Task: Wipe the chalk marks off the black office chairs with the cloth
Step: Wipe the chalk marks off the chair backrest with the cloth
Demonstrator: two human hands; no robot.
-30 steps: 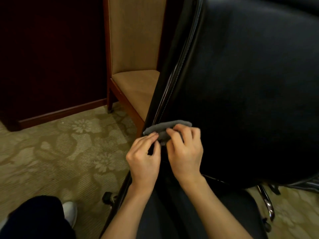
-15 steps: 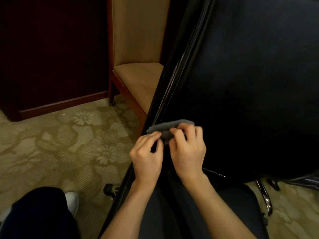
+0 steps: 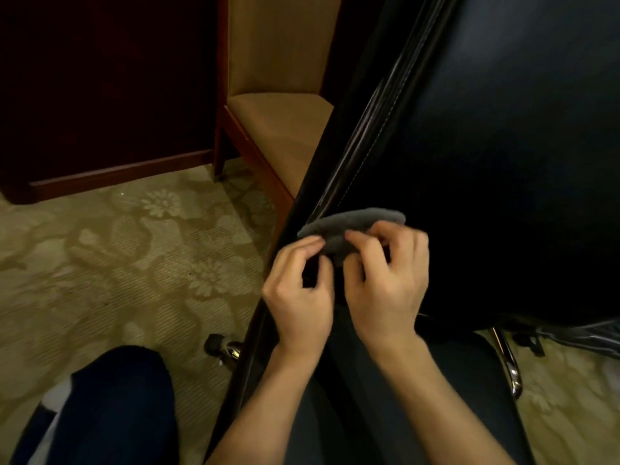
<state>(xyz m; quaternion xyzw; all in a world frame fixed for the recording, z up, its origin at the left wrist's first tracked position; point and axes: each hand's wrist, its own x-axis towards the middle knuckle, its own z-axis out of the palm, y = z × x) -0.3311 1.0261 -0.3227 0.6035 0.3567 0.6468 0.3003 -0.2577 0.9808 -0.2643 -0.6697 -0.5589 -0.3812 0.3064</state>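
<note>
Both the left hand and right hand pinch the folded grey cloth against the black office chair; bunched so small, it could skip marks.

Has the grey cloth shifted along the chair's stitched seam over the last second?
No. The cloth still sits across the same low stretch of the black chair's seam.

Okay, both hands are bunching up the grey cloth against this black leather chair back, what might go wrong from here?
1. The small grey folded cloth is only pinched by the fingertips of the left hand and right hand, so it may slip to the patterned beige carpet.
2. The black leather office chair back stands on casters; pressing could roll it away.
3. No chalk shows in this dim light, so marks may be missed.
</note>
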